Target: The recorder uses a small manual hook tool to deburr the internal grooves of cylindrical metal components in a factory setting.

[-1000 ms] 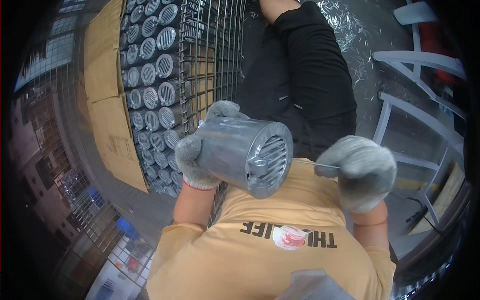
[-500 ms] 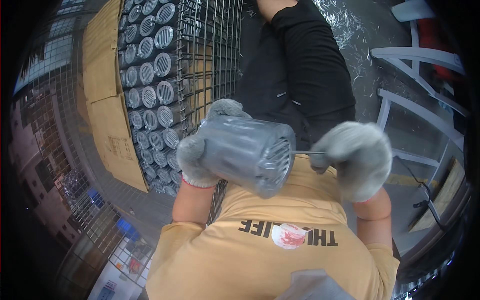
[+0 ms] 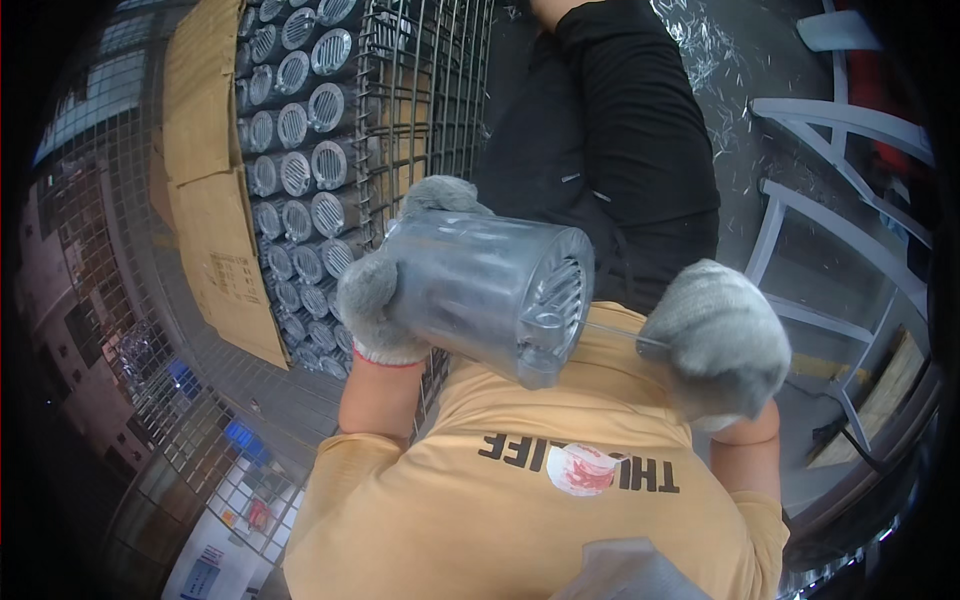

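A grey metal cylinder (image 3: pixel 465 280) lies on its side in front of my chest, its slotted end (image 3: pixel 555 305) facing right. My left hand (image 3: pixel 372 308), in a grey knitted glove, is closed around its left end, with fingers on the far side. To the right of the cylinder, my gloved right hand (image 3: pixel 722 335) is closed on a thin metal rod (image 3: pixel 625 334). The rod's far tip meets the lower part of the slotted end; whether it goes inside cannot be made out. Slight blur softens the right glove.
Stacked slotted cylinders (image 3: pixel 295 125) fill a wire mesh cage (image 3: pixel 425 120) at the left, lined with cardboard (image 3: pixel 215 230). Metal shavings (image 3: pixel 695 50) litter the floor at the far right. Pale metal frame legs (image 3: pixel 790 220) and a wooden board (image 3: pixel 885 395) stand at the right.
My right hand has moved slightly down and right, and the rod now slopes down toward it. The cylinder and my left hand have shifted a little left and up.
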Demonstrator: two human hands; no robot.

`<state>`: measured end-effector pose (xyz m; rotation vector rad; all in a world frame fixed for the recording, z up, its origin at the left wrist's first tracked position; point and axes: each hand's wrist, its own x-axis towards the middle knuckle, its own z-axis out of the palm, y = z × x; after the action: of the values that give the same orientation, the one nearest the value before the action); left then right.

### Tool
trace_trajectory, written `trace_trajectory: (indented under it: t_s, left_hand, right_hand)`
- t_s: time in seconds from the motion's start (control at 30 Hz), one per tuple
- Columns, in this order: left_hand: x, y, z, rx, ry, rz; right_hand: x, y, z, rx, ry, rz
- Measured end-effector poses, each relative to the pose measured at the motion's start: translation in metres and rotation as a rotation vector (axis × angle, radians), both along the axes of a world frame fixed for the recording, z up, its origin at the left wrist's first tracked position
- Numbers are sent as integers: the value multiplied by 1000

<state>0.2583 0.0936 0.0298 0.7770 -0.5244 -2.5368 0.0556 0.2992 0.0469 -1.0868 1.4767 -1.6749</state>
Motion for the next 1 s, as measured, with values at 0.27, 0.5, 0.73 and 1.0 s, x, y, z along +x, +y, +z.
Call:
trace_trajectory:
  t_s: [0.27, 0.5, 0.73, 1.0]
  left_hand:
    - [1, -9, 9, -254, -188, -148]
    - [-2, -2, 13, -162, -9, -249]
    - [-10, 10, -12, 11, 18, 49]
    - [-18, -3, -63, 360, 579, -100]
  right_hand:
    - [-5, -29, 20, -135, 620, 219]
    - [1, -12, -4, 116, -121, 3]
    - [5, -6, -18, -346, -705, -414]
    - [-12, -38, 9, 130, 239, 29]
